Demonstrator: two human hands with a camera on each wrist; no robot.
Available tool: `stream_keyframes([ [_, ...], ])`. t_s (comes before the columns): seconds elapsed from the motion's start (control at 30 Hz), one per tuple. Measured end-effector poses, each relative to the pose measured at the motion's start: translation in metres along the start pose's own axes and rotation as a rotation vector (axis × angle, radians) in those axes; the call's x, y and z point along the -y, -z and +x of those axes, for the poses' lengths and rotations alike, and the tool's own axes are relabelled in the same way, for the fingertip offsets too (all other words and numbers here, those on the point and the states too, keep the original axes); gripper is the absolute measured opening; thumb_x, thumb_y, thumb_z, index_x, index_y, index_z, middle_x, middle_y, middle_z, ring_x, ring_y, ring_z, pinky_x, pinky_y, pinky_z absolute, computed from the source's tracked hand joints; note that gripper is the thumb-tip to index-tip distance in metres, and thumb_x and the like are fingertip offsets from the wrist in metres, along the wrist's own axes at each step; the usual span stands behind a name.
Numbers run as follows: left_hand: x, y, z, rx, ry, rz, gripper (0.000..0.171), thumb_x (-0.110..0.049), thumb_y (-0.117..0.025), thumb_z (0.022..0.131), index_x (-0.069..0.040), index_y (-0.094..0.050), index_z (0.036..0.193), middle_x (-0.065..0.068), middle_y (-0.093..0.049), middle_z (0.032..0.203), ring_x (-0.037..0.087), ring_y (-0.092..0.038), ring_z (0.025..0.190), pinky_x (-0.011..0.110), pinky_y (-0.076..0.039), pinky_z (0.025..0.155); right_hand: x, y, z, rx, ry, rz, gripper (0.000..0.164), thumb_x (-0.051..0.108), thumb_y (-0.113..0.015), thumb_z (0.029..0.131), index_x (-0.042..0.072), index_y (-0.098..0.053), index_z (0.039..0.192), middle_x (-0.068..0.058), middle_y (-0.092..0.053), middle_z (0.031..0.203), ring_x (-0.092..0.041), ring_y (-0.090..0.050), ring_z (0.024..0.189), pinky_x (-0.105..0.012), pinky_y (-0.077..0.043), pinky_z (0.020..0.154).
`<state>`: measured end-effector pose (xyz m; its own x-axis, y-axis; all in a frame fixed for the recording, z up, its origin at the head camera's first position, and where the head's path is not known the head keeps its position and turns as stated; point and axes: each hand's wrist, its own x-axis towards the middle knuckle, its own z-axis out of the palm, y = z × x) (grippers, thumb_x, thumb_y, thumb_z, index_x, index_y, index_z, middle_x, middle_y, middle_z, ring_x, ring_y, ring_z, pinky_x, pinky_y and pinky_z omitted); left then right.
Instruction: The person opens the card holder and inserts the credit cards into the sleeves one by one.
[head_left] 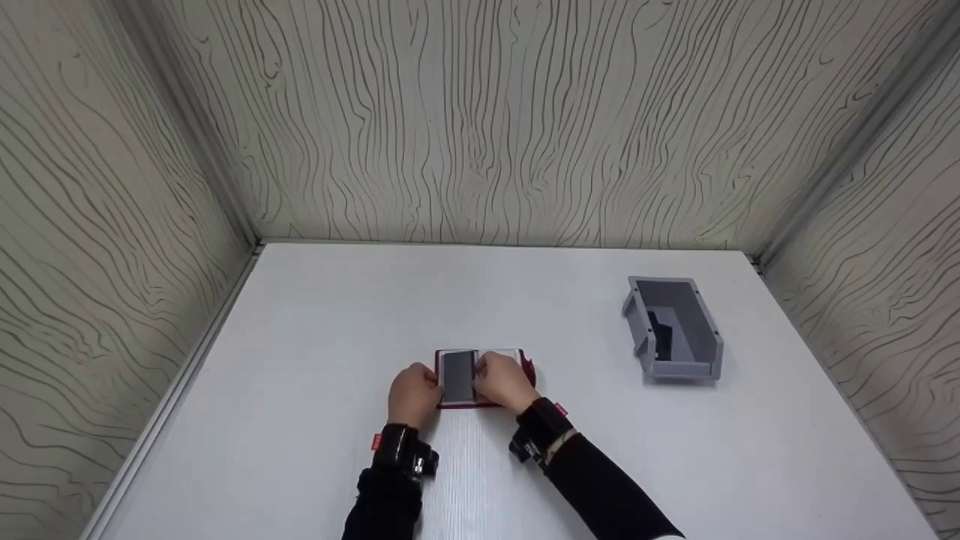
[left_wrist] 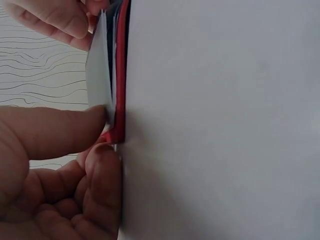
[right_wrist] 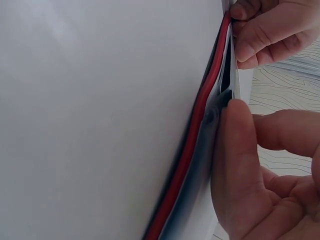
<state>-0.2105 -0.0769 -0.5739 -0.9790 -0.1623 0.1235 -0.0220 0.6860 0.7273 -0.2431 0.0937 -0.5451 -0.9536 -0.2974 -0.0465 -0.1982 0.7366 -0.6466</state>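
A red-edged card holder [head_left: 459, 406] lies unfolded on the white table, with clear sleeves inside. A flat dark grey card [head_left: 457, 376] covers its left half; in the left wrist view the card's pale face [left_wrist: 97, 75] stands slightly off the red cover [left_wrist: 120, 75]. My left hand [head_left: 413, 394] pinches the holder's near left corner, thumb on the card side and curled fingers at the red edge. My right hand [head_left: 505, 381] pinches the card's right edge near the holder's middle. Its thumb [right_wrist: 237, 150] lies along the sleeves, and the fingertips' exact contact is partly hidden.
To the right stands a grey plastic bin [head_left: 681, 369] with a black object [head_left: 661, 337] inside. Wood-patterned panels [head_left: 480, 127] enclose the white table [head_left: 315, 322] at the back and both sides.
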Motion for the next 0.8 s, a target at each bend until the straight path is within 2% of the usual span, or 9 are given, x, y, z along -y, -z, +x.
stream_keyframes([
  [0.33, 0.0012, -0.0003, 0.001, -0.018, -0.034, 0.012, 0.011, -0.002, -0.072, 0.072, -0.002, -0.063, 0.078, 0.004, -0.06, 0.07, 0.023, -0.057, 0.067, 0.041, -0.048, 0.066, -0.002, -0.0005, -0.0014, -0.016, 0.04, 0.025, 0.02, -0.001, -0.067, 0.078, -0.007, -0.065, 0.097, -0.009, -0.065, 0.08, -0.019, -0.06, 0.071, -0.035, -0.052, 0.066],
  [0.57, -0.0011, 0.0001, 0.0006, -0.011, -0.006, 0.009, 0.012, -0.002, -0.073, 0.072, -0.002, -0.062, 0.078, 0.005, -0.059, 0.07, 0.023, -0.056, 0.068, 0.041, -0.047, 0.066, -0.0018, 0.0023, -0.0022, -0.001, 0.05, 0.012, 0.021, 0.002, -0.068, 0.08, -0.006, -0.066, 0.099, -0.012, -0.067, 0.085, -0.023, -0.063, 0.076, -0.037, -0.053, 0.071],
  [0.8, -0.0025, 0.0018, -0.0013, -0.022, -0.018, -0.004, 0.012, -0.001, -0.072, 0.071, -0.001, -0.063, 0.078, 0.005, -0.06, 0.07, 0.023, -0.057, 0.068, 0.041, -0.048, 0.066, -0.0032, 0.0055, -0.0041, 0.011, 0.052, 0.03, 0.019, 0.002, -0.066, 0.08, -0.006, -0.067, 0.097, -0.013, -0.069, 0.086, -0.025, -0.067, 0.077, -0.036, -0.055, 0.07],
])
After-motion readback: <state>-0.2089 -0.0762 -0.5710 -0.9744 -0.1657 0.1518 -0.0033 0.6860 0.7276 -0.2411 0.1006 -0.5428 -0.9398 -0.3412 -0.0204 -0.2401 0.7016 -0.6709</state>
